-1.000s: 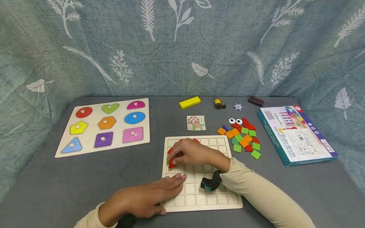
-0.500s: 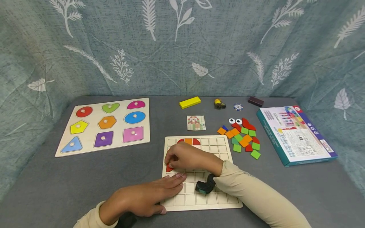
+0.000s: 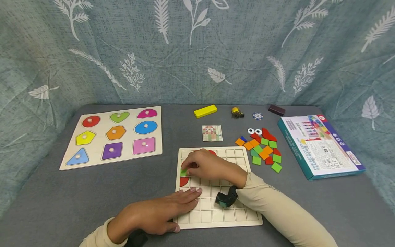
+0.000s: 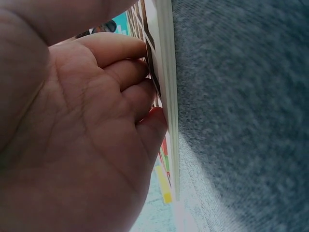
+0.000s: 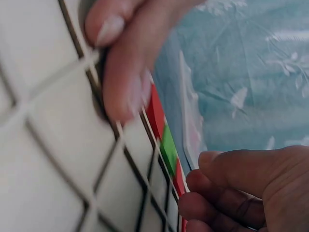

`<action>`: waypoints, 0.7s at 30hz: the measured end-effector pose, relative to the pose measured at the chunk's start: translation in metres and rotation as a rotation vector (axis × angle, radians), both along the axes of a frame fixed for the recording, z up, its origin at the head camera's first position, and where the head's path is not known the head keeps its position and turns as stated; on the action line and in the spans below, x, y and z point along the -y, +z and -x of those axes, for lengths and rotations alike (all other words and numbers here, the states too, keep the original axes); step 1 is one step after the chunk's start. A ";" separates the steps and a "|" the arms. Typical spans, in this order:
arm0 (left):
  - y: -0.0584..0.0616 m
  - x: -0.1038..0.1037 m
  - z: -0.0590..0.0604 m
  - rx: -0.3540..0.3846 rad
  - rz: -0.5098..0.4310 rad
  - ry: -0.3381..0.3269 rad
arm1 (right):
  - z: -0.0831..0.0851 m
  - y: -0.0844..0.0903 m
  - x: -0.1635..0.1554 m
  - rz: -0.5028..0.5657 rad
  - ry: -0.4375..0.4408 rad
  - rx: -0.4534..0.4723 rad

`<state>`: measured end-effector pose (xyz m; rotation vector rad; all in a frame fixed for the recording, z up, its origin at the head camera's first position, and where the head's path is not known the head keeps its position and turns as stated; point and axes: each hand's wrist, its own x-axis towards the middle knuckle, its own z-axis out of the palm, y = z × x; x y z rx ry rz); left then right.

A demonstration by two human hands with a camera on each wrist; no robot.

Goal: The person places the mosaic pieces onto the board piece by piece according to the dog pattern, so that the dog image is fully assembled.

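Observation:
A wooden grid board (image 3: 216, 219) lies in front of me. Flat across its left edge rests my left hand (image 3: 160, 212), fingers stretched (image 4: 87, 121). My right hand (image 3: 203, 164) hovers over the board's left column, its fingers bent and its fingertips close to a green square tile (image 3: 183, 172). Nothing shows between that thumb and fingers (image 5: 236, 193). Just below the green tile, a red rounded tile (image 3: 183, 181) sits in a cell. Another red tile (image 3: 212, 152) shows in the top row. The hand covers other tiles near there.
Loose coloured tiles (image 3: 262, 149) lie right of the board, near a box (image 3: 321, 147). A pattern card (image 3: 212, 133) stands behind the board. At left is a shape puzzle (image 3: 114, 137); a yellow block (image 3: 205, 111) and small items line the back.
The red rounded tile, held at the left column a second ago, now lies in its cell, released. My right hand has shifted slightly away from me. My left hand has stayed still.

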<state>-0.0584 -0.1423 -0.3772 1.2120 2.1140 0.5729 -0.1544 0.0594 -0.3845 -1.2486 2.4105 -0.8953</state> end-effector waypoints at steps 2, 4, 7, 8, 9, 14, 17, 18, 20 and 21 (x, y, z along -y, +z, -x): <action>0.000 0.000 0.000 0.010 0.003 0.005 | 0.004 0.001 -0.008 0.018 -0.018 -0.017; 0.000 0.000 0.001 0.013 0.006 0.004 | 0.007 0.002 -0.018 0.020 -0.049 -0.025; 0.000 0.000 0.001 0.016 0.010 0.003 | 0.013 0.003 -0.034 0.030 -0.109 -0.020; 0.000 0.000 0.001 0.017 0.012 0.004 | 0.014 0.004 -0.040 0.037 -0.130 -0.010; 0.000 0.000 0.001 0.019 0.013 0.004 | 0.016 0.005 -0.046 0.043 -0.151 -0.001; 0.000 0.000 0.001 0.026 0.018 0.010 | 0.023 0.007 -0.072 0.061 -0.229 0.016; 0.000 0.000 0.001 0.026 0.014 0.010 | 0.026 0.006 -0.090 0.062 -0.283 0.037; 0.000 0.001 0.001 0.027 0.012 0.010 | 0.026 0.007 -0.096 0.061 -0.303 0.046; 0.000 0.001 0.001 0.026 0.008 0.010 | 0.028 0.007 -0.107 0.054 -0.342 0.052; 0.000 0.001 0.000 0.026 0.007 0.009 | 0.030 0.008 -0.113 0.051 -0.359 0.048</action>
